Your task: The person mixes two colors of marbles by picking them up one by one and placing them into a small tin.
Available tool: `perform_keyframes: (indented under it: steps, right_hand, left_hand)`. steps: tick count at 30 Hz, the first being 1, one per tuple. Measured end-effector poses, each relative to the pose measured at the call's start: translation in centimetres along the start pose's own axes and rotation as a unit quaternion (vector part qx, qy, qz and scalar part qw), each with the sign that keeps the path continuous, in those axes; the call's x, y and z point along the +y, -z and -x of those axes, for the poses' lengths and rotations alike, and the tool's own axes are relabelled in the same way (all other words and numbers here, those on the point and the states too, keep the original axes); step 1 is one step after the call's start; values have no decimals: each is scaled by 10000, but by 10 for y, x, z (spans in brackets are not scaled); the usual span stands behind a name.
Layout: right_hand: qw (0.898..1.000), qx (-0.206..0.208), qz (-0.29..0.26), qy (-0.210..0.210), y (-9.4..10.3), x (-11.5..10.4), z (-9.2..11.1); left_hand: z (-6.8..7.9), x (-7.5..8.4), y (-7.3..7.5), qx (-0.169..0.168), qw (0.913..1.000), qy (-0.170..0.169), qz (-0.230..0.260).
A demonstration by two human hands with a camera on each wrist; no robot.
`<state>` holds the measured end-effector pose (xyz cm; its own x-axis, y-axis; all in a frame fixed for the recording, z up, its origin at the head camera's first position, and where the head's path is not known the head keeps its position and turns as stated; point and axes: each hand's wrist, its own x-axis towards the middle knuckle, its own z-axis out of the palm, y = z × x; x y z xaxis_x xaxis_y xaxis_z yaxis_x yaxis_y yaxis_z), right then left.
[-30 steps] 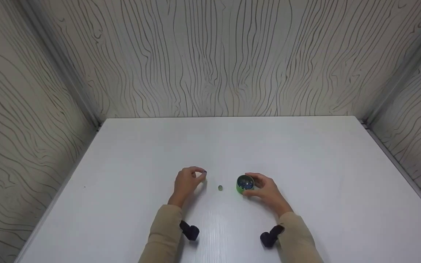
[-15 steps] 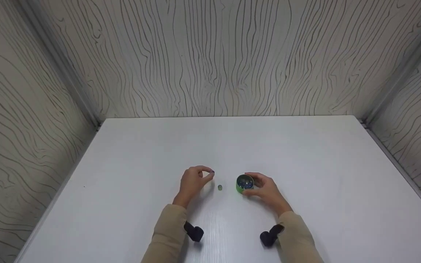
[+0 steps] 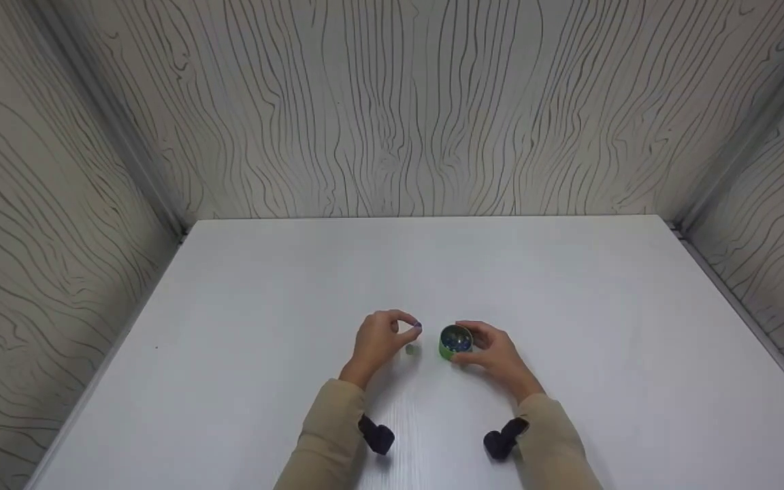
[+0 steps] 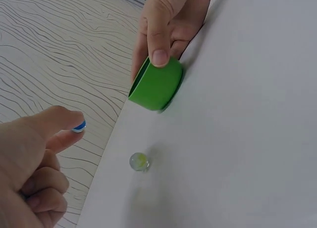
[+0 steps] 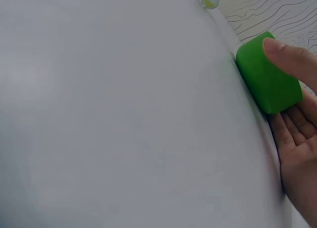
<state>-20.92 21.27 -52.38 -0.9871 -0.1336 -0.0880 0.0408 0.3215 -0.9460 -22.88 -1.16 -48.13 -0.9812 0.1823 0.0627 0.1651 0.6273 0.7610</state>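
Left hand (image 3: 382,338): we pinch blue marble (image 4: 79,126) between thumb and forefinger, raised off white table (image 3: 263,306), just left of green cup (image 3: 455,342). Right hand (image 3: 494,354): we grip cup wall, thumb on rim; cup rests on table with marbles inside. Yellow-green marble (image 4: 139,161) lies loose on table, between our hands, near cup.

Your left hand (image 3: 380,340) pinches a blue marble (image 3: 418,328) above the desk (image 3: 242,327), near its front edge; your right hand (image 3: 494,355) holds the green cup (image 3: 455,341) (marbles inside), a loose marble (image 3: 410,349) between them.
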Motion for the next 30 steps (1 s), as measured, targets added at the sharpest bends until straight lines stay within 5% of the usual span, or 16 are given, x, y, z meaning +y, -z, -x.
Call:
perform_keyframes:
  steps: [7,15,30]
  right_hand:
    - [9999,-34,87,83,0,3,-2]
    - [10000,-40,25,81,0,3,-3]
    - [9999,-88,-15,145,2,2,-2]
  left_hand:
    - [1,11,-11,-110,9999,77,-47]
    - [3,20,-27,-137,9992,-327,-209]
    - [1,27,-48,-188,9986,-297,-399]
